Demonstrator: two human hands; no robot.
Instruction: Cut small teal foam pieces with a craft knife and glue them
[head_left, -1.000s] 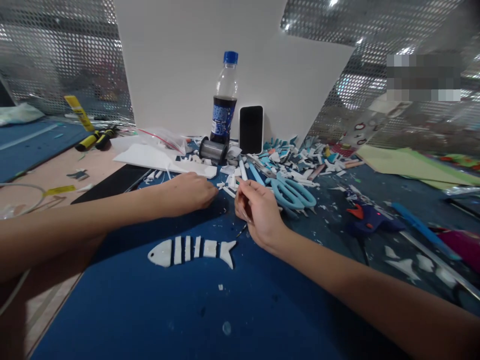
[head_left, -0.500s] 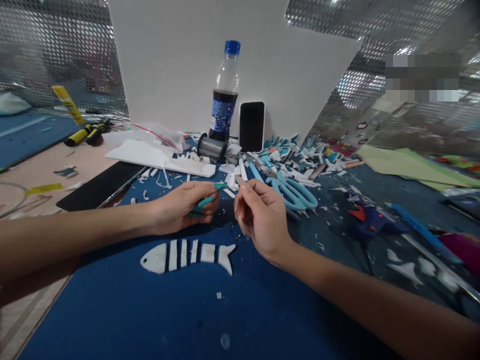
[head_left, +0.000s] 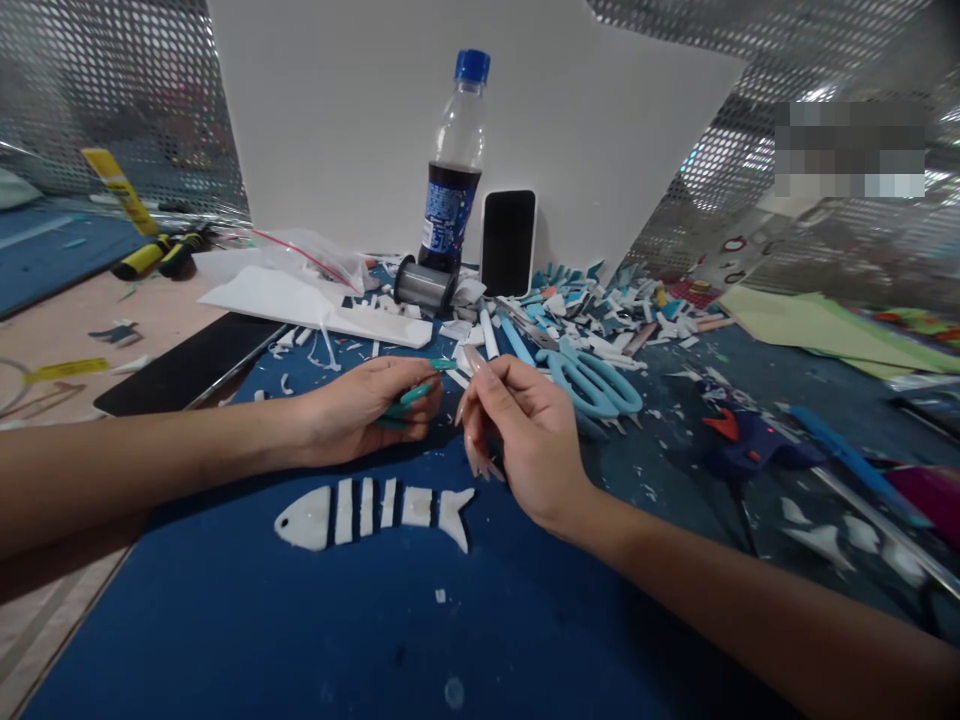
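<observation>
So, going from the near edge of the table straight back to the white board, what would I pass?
White foam fish → left hand holding a teal tool, beside the right hand → metal spool → cola bottle and black phone → white board.

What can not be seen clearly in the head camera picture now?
- Teal tool: mostly hidden inside the left hand; its type is unclear.
- Thin item in the right hand: covered by the fingers, too small to identify.
- Upper right: a pixelated patch blurs what is there.
- Bottle label: too small to read.
</observation>
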